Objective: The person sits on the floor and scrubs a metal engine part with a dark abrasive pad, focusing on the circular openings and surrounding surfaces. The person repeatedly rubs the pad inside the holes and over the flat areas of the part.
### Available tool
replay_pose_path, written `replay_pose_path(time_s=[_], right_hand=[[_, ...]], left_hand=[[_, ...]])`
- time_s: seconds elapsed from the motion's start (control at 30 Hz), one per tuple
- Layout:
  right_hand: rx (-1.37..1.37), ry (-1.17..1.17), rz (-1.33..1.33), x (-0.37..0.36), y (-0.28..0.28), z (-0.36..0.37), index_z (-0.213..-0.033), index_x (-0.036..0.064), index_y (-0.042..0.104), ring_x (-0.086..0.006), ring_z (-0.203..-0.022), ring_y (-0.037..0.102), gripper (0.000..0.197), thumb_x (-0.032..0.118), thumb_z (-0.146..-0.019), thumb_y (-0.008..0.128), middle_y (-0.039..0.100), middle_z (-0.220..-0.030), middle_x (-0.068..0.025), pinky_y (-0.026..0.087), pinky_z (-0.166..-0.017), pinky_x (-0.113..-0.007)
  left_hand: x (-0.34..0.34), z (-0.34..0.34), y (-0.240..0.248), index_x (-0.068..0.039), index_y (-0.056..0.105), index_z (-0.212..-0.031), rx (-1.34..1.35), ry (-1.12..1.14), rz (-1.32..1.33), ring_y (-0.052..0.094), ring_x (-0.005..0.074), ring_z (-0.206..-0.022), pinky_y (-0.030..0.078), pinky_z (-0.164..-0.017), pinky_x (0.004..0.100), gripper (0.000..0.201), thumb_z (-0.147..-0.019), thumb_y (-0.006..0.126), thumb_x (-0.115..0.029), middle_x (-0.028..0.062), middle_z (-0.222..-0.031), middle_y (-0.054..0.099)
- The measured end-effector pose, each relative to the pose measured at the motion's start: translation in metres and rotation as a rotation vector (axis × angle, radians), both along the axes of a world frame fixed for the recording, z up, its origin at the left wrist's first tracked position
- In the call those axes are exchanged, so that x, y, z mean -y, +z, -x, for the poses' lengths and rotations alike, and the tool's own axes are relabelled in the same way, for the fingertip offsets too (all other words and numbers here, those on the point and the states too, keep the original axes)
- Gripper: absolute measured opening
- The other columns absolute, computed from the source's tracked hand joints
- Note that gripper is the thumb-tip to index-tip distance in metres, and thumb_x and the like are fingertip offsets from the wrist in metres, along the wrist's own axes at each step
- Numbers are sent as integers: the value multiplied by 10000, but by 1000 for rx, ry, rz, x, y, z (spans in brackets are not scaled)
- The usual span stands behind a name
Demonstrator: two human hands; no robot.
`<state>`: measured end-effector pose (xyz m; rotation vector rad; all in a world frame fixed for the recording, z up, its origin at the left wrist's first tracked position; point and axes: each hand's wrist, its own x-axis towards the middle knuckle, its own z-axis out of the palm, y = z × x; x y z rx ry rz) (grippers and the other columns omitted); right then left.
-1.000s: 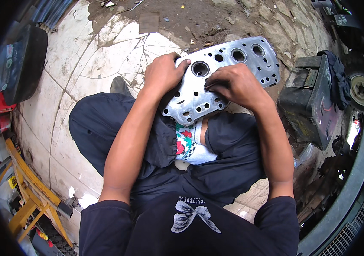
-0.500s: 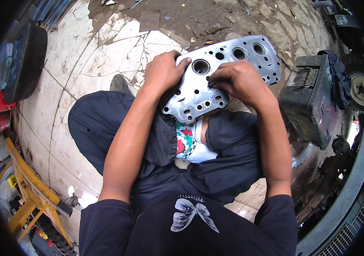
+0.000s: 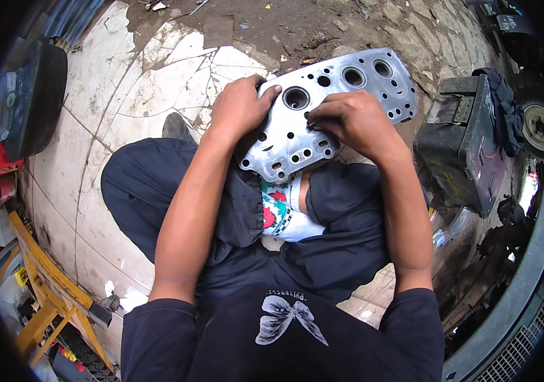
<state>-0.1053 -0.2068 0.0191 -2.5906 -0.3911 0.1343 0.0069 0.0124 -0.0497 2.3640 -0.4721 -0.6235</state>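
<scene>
The floor (image 3: 90, 210) is being covered on the left by cracked white tiles, and at the top it is being bordered by brown soil (image 3: 265, 32), where a flat brown square (image 3: 218, 32) is being seen at the tiles' edge. On the right, a black box (image 3: 453, 153) is being partly overhung by a dark cloth (image 3: 506, 121), beside which a pale-rimmed wheel (image 3: 532, 130) is being glimpsed. Along the right rim, a long grey beam (image 3: 519, 280) is being shown. At the far left, a dark container (image 3: 39, 102) is being seen above something red (image 3: 1, 160), and lower down a yellow frame (image 3: 52, 270) is being seen near a white jug (image 3: 4, 229).
</scene>
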Motion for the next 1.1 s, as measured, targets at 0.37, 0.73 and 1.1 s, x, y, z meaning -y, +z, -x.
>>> replay_pose_path(time_s=[0.37, 0.73, 1.1], right_hand=[[16, 4, 31, -7, 5, 0, -937, 148, 826, -306, -855, 745, 153, 173, -787, 827, 772, -905, -51, 592, -743, -426], [70, 31, -33, 2, 1, 0, -946, 107, 826, -295, -811, 747, 133, 136, -816, 833, 768, -886, -66, 585, -726, -390], [53, -53, -46, 11, -2, -2, -954, 117, 830, -304, -869, 755, 145, 166, -817, 839, 791, -930, -74, 590, -780, -414]], left_hand=[[1, 2, -1, -43, 771, -1184, 64, 3, 3, 735, 434, -1057, 568, -933, 519, 520, -968, 691, -510, 252, -1075, 771], [1, 0, -1, -38, 765, -1205, 51, -14, 0, 731, 441, -1059, 567, -934, 517, 521, -970, 687, -496, 262, -1082, 768], [1, 1, 1, -26, 757, -1228, 7, 3, 1, 730, 441, -1071, 565, -947, 512, 532, -968, 694, -487, 271, -1093, 764]])
